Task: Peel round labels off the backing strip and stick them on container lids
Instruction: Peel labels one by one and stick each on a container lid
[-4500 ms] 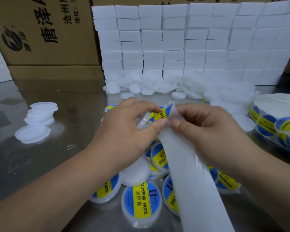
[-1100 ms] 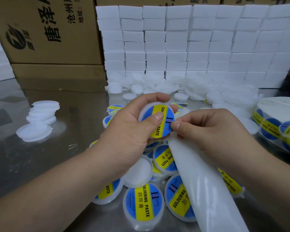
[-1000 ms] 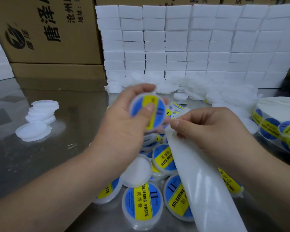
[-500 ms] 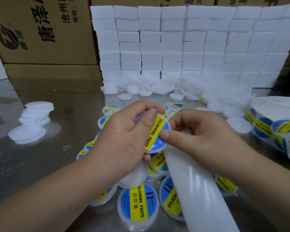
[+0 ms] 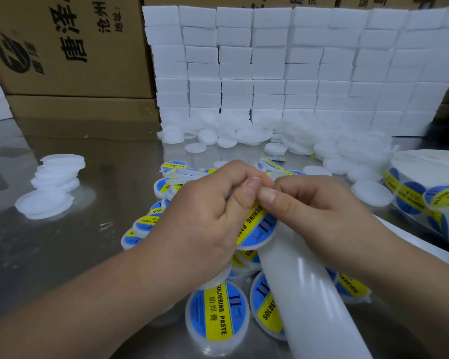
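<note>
My left hand [image 5: 205, 218] grips a white lid bearing a blue and yellow round label [image 5: 257, 229], thumb on top near the lid's upper edge. My right hand [image 5: 311, 216] pinches at the same spot, thumb tip against my left thumb, and holds the white backing strip [image 5: 309, 294] that runs down toward the lower right. Labelled lids [image 5: 218, 312] lie in a heap under my hands. A roll of unpeeled labels [image 5: 425, 198] lies at the right edge.
Plain white lids sit in a small stack [image 5: 55, 182] at the left and in a large pile [image 5: 270, 136] at the back. Behind them stand white foam blocks [image 5: 296, 68] and cardboard boxes [image 5: 68, 47]. The table [image 5: 62, 255] is shiny metal.
My left hand lifted the labelled lid, then brought it down and tilted it against the strip. Both thumbs have now closed together on its upper edge, covering most of the label.
</note>
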A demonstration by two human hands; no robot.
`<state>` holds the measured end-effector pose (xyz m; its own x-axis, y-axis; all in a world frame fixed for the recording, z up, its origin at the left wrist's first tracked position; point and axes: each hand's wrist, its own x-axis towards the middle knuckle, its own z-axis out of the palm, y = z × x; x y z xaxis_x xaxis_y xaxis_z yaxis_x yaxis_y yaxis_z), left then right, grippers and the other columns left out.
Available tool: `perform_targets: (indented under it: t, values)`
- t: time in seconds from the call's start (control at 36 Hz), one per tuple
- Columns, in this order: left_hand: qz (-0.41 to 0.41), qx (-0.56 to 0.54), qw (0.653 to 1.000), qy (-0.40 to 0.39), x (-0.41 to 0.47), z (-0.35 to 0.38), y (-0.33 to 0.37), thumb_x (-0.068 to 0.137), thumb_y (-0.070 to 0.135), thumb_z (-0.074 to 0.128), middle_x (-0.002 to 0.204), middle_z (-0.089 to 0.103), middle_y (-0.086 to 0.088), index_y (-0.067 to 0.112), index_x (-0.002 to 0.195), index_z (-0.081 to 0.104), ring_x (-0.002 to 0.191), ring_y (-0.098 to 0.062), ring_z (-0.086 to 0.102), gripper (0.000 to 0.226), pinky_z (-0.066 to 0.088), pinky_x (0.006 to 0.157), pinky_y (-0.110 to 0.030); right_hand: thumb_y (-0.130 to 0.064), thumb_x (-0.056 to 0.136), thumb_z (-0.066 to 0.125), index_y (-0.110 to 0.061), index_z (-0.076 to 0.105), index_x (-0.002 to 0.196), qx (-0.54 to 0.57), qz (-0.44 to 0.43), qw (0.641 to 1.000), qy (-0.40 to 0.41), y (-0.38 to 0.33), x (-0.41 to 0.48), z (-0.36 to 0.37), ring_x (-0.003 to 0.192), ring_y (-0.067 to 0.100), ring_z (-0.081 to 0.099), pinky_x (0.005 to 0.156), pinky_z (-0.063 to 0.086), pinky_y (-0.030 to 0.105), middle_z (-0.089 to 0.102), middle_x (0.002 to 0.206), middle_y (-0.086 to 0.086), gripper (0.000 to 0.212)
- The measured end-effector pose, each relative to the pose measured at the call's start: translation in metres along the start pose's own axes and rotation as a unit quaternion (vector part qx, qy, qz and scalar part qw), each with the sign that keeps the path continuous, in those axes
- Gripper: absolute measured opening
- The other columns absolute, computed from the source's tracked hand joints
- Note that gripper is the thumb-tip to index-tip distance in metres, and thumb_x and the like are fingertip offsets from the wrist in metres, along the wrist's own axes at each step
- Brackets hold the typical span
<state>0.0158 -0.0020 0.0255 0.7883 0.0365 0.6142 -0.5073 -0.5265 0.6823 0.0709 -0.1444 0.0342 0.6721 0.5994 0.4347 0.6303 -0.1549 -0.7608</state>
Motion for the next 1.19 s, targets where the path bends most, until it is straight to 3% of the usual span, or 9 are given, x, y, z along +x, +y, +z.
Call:
perform_targets:
  t: [0.08,0.19,0.39,0.53,0.64,0.72,0.81,1.03,1.19]
  values:
    - [-0.005,-0.004,1.0,-0.005,0.0,0.001,-0.001,0.086,0.043,0.045,0.081,0.065,0.017,0.04,0.091,0.057,0.073,0.001,0.061,0.014,0.049,0.064,-0.016,-0.052,0.077,0.05,0.004,0.058,0.069,-0.033,-0.02,0.999,0.01,0.0,0.0,0.001,0.057,0.024,0.042,0.056,0.038,0.042,0.051,0.065,0.021,0.057]
    - [0.003,0.025,1.0,0.014,0.002,0.001,-0.002,0.086,0.042,0.045,0.082,0.064,0.017,0.036,0.082,0.062,0.074,0.003,0.06,0.019,0.047,0.064,-0.014,-0.054,0.08,0.045,-0.001,0.057,0.064,-0.096,-0.04,0.994,0.03,0.003,0.001,0.002,0.051,0.007,0.038,0.048,0.031,0.027,0.047,0.059,0.012,0.057]
    - [-0.013,0.251,0.964,0.091,0.015,-0.012,-0.016,0.088,0.042,0.039,0.076,0.057,0.005,0.025,0.086,0.067,0.077,-0.007,0.047,0.033,0.037,0.065,-0.029,-0.069,0.063,0.028,-0.023,0.064,0.059,-0.073,0.034,0.992,0.097,0.001,0.001,-0.003,0.07,-0.008,0.057,0.061,0.037,0.003,0.065,0.07,-0.024,0.059]
    - [-0.089,0.347,0.929,0.089,0.027,-0.02,-0.033,0.093,0.033,0.042,0.079,0.052,0.004,0.021,0.09,0.066,0.082,-0.02,0.048,0.028,0.028,0.064,-0.031,-0.05,0.076,0.052,-0.02,0.067,0.075,-0.079,0.037,0.992,0.096,-0.002,0.002,-0.005,0.074,0.013,0.056,0.06,0.04,0.022,0.066,0.077,0.004,0.033]
    - [-0.062,0.402,0.91,0.083,0.03,-0.023,-0.035,0.096,0.029,0.037,0.099,0.059,-0.006,0.016,0.099,0.067,0.098,-0.028,0.049,0.033,0.039,0.082,-0.038,-0.039,0.075,0.063,-0.042,0.064,0.085,-0.009,0.046,0.996,0.071,-0.003,0.001,-0.003,0.07,0.003,0.06,0.062,0.043,0.016,0.068,0.081,-0.016,0.01]
    - [-0.03,0.306,0.944,0.118,0.026,-0.023,-0.021,0.088,0.039,0.033,0.086,0.066,0.001,0.026,0.088,0.067,0.087,-0.018,0.055,0.037,0.042,0.078,-0.033,-0.033,0.067,0.056,-0.044,0.064,0.084,0.041,0.029,0.996,0.079,-0.004,0.001,-0.006,0.08,0.008,0.063,0.073,0.048,0.023,0.069,0.087,-0.019,0.022]
    - [-0.115,0.063,0.99,0.044,0.021,-0.015,-0.007,0.092,0.044,0.037,0.069,0.068,0.014,0.036,0.085,0.061,0.063,0.001,0.058,0.027,0.044,0.059,-0.013,-0.024,0.068,0.057,-0.036,0.068,0.084,0.075,-0.017,0.995,0.066,-0.008,-0.001,-0.006,0.087,0.001,0.064,0.074,0.047,0.018,0.07,0.09,-0.018,0.023]
    - [-0.247,-0.347,0.904,-0.043,0.02,-0.01,0.001,0.068,0.034,0.054,0.099,0.072,-0.008,0.017,0.107,0.065,0.081,-0.019,0.068,0.045,0.054,0.061,-0.027,-0.022,0.069,0.065,-0.021,0.07,0.086,0.112,-0.081,0.99,-0.038,-0.013,-0.009,-0.005,0.098,0.012,0.065,0.084,0.052,0.03,0.071,0.099,-0.006,0.018]
    - [-0.235,-0.371,0.898,0.012,0.022,-0.011,-0.001,0.071,0.022,0.058,0.099,0.071,-0.011,0.015,0.102,0.066,0.08,-0.021,0.066,0.032,0.052,0.066,-0.03,-0.032,0.068,0.056,-0.021,0.071,0.086,0.111,-0.096,0.988,-0.052,-0.019,-0.013,-0.005,0.085,0.01,0.068,0.076,0.051,0.022,0.073,0.089,-0.002,0.027]
